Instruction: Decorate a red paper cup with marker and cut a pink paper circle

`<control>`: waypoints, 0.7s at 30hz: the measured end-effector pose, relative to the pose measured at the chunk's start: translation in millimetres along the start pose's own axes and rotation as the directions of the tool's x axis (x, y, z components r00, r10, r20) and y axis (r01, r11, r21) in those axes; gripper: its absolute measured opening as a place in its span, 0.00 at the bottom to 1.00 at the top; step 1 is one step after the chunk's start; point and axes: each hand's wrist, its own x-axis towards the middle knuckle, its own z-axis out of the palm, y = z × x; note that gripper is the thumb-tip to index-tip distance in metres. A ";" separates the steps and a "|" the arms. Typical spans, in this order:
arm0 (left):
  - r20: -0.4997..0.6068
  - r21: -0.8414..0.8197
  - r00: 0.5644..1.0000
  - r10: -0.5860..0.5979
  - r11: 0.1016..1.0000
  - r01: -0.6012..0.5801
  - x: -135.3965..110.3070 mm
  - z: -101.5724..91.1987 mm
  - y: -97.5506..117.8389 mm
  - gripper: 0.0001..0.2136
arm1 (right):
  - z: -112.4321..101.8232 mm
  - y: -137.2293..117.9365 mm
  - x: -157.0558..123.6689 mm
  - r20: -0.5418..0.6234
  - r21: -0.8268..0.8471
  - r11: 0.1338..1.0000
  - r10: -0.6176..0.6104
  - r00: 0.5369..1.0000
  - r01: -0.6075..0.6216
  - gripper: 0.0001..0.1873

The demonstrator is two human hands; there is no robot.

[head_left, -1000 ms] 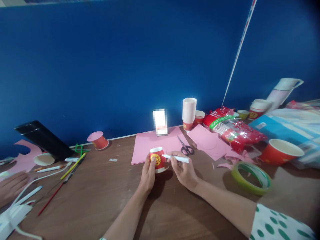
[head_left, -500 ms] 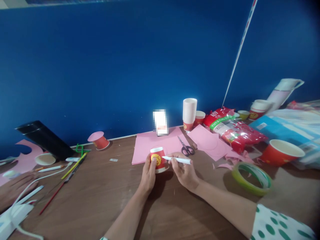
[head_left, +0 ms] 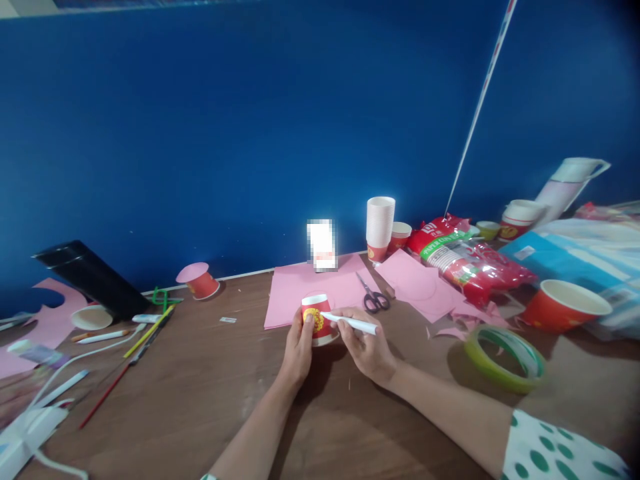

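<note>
An upside-down red paper cup [head_left: 325, 327] with a yellow design and a white base sits in the grip of my left hand [head_left: 299, 347], thumb across its front. My right hand [head_left: 367, 347] is closed around a white marker pen [head_left: 356, 324], whose tip is at the cup's side, by the yellow design. Whether the tip touches the cup I cannot tell. Behind the cup lie pink paper sheets [head_left: 285, 293]. A pair of scissors [head_left: 374, 300] with dark handles rests at their right edge.
To the right are a stack of cups [head_left: 380, 223], a red packet of cups [head_left: 470, 260], pink scraps, a tape roll [head_left: 473, 357] and a large red cup [head_left: 555, 313]. On the left are a pink-topped cup [head_left: 203, 285], a black cylinder [head_left: 95, 280], pens and a white cable.
The marker has tilted and its tip has shifted slightly left on the cup. At the far left, another person's hand has moved off, uncovering a small tube-shaped item.
</note>
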 end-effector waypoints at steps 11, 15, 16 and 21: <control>-0.015 0.011 1.000 -0.008 1.000 0.008 -2.5 -0.3 4.1 0.25 | 1.2 4.4 -1.4 -0.019 0.034 0.999 0.011 1.000 -0.011 0.10; -0.026 0.012 1.000 -0.011 1.000 0.011 -1.2 0.2 2.6 0.25 | 0.2 5.0 -0.7 -0.033 0.035 0.999 0.004 0.999 -0.003 0.10; -0.028 0.013 1.000 -0.014 1.000 0.015 -1.0 0.3 2.5 0.25 | 0.2 5.1 -0.5 -0.039 0.037 0.999 0.002 0.999 -0.001 0.10; -0.028 0.020 1.000 -0.008 1.000 0.008 -2.2 0.4 5.2 0.24 | 0.6 6.0 -0.5 -0.044 0.056 0.998 0.015 0.999 -0.013 0.10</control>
